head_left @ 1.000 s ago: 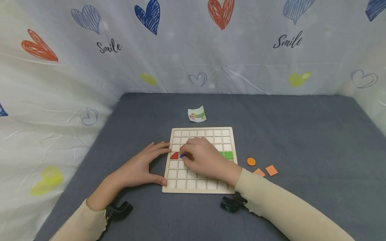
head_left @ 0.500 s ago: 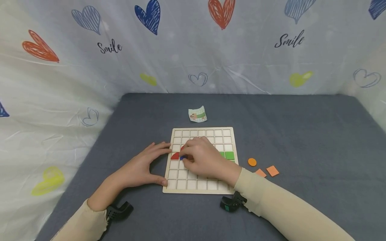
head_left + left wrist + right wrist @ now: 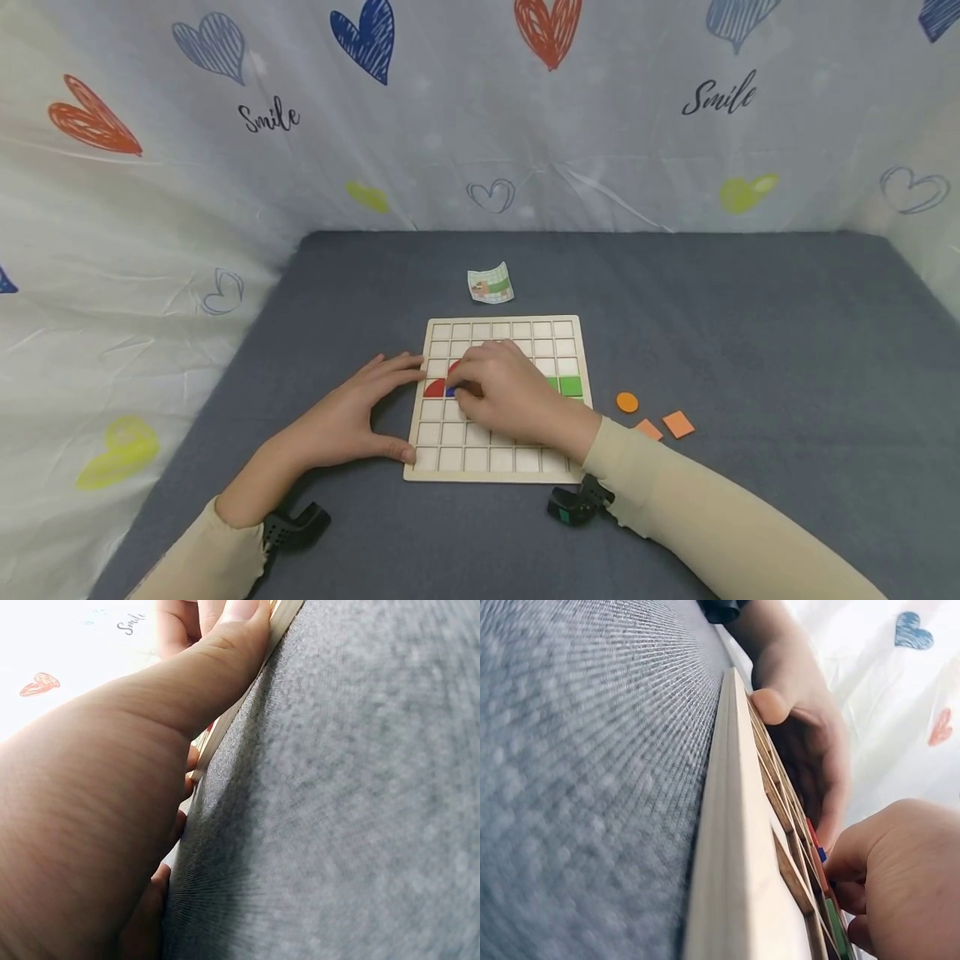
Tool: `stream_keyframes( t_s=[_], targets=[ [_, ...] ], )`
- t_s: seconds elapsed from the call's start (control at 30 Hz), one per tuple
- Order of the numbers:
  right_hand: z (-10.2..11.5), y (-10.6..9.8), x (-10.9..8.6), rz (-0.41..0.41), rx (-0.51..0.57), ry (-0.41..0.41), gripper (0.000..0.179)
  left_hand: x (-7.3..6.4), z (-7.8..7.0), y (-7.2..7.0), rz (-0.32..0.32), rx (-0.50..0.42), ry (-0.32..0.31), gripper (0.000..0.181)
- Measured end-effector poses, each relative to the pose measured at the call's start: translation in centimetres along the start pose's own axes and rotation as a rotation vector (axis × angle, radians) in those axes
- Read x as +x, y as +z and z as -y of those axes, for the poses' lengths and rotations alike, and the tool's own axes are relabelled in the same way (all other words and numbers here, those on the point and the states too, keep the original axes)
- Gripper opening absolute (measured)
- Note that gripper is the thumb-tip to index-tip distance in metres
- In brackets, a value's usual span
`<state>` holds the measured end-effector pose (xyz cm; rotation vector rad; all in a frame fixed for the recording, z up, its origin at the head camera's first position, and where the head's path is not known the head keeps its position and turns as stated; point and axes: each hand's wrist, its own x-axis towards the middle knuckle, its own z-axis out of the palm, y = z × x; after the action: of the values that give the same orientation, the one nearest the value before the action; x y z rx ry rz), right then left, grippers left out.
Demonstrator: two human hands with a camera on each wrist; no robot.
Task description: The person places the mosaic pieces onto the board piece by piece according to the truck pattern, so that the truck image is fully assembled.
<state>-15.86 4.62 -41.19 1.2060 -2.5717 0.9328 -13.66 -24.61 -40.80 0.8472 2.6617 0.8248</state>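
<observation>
A wooden grid board (image 3: 491, 477) lies on the dark cloth. My left hand (image 3: 341, 421) rests along its left edge, fingers stretched and apart, thumb at the near corner. Reaching over the board from the right, my right hand (image 3: 517, 400) pinches a small blue piece (image 3: 450, 392) at a cell in the left part. A red quarter-round piece (image 3: 435, 388) sits in the cell left of it, and a bit of another red piece shows just above. Green square pieces (image 3: 570, 386) fill cells near the right edge. The right hand hides the middle of the grid.
Right of the board lie an orange disc (image 3: 627, 402) and two orange squares, one (image 3: 678, 425) whole in view, the other (image 3: 648, 429) partly behind the sleeve. A small printed picture card (image 3: 491, 283) lies beyond the board's far edge. A heart-patterned curtain (image 3: 600, 125) closes the back.
Both hands keep nearly the same place. The blue piece has shifted slightly at the right fingertips; the whole view has moved a little with the head.
</observation>
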Motion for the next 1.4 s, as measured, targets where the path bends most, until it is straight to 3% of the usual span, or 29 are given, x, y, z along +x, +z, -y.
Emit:
stream_keyframes(
  t_s=[0.57, 0.9, 1.2, 1.4],
  targets=[
    [-0.1, -0.1, -0.5, -0.012, -0.003, -0.025, 0.022, -0.1, -0.4, 0.0, -0.006, 0.004, -0.019, 0.108],
    [-0.2, -0.2, -0.4, -0.068, 0.025, -0.067, 0.024, -0.1, -0.4, -0.1, -0.006, 0.001, -0.018, 0.108],
    [0.5, -1.7, -1.5, -0.093, 0.019, 0.005, 0.015, -0.1, -0.3, 0.1, -0.008, 0.001, -0.012, 0.110],
    [1.2, -2.9, -2.6, -0.119, -0.035, -0.009, 0.015, -0.1, -0.2, 0.0, -0.009, 0.008, -0.010, 0.108]
  ],
)
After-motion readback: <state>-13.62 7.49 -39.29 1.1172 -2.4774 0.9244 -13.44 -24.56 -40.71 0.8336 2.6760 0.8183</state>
